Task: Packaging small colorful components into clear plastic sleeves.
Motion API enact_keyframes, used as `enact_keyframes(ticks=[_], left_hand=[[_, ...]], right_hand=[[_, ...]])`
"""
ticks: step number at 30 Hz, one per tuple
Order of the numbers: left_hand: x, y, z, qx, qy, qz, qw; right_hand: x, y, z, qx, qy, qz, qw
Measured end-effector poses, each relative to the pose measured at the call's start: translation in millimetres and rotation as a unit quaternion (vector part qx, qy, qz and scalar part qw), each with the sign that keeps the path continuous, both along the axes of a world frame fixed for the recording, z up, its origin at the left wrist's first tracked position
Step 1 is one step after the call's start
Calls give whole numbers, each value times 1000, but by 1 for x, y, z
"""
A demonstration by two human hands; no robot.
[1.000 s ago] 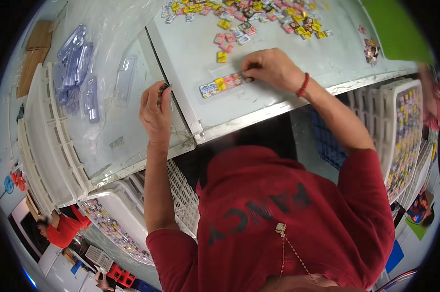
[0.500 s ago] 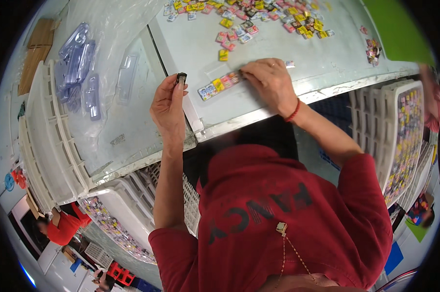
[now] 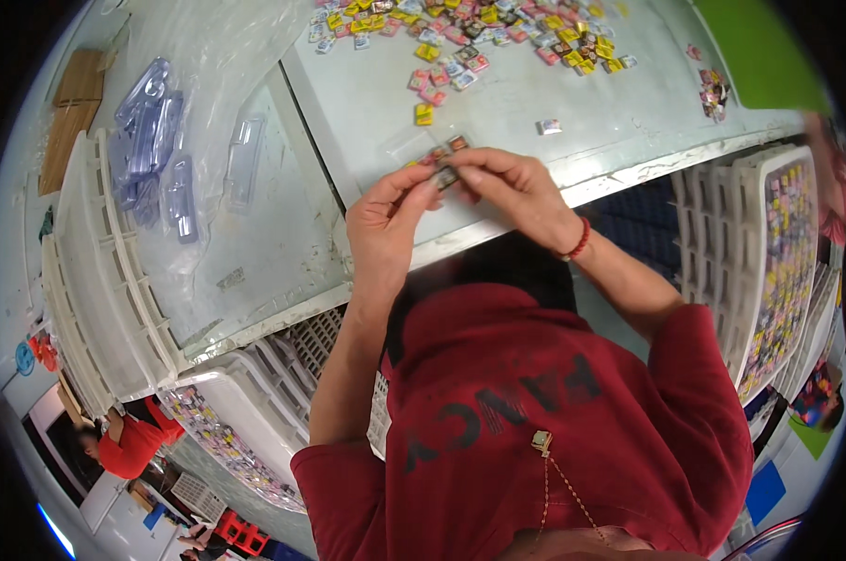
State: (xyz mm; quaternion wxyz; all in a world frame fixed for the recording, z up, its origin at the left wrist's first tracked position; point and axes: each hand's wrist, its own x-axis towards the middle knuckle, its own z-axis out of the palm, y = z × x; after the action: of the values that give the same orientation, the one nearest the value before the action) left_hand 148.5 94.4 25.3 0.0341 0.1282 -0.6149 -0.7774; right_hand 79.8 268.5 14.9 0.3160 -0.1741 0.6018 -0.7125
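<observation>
My left hand and my right hand meet over the near edge of the table. Both are closed at the fingertips on a small dark block, each pinching it from its own side. Just beyond the fingers, part of a row of small printed blocks shows; my hands hide most of it. A clear plastic tray lies partly behind my left fingers. One pale block sits alone to the right of my hands.
A loose heap of yellow, pink, white and dark blocks spreads over the far table. Clear plastic cases are piled at left on plastic sheeting. White crates of blocks stand at right below table height. A green sheet covers the far right corner.
My left hand has moved right with the dark block and joined my right hand over the row. The right hand has shifted slightly nearer and left, its fingers now on that block.
</observation>
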Motion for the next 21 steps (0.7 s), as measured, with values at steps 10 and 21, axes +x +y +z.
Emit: enact_keyframes(ticks=[10,21], left_hand=[[-14,-4,2,-89,-5,91,992],[-38,-57,-29,-549,145,126,813]], right_hand=[[-7,-1,1,153,202,-78,964],[-78,-44,-20,316,603,-4,733]])
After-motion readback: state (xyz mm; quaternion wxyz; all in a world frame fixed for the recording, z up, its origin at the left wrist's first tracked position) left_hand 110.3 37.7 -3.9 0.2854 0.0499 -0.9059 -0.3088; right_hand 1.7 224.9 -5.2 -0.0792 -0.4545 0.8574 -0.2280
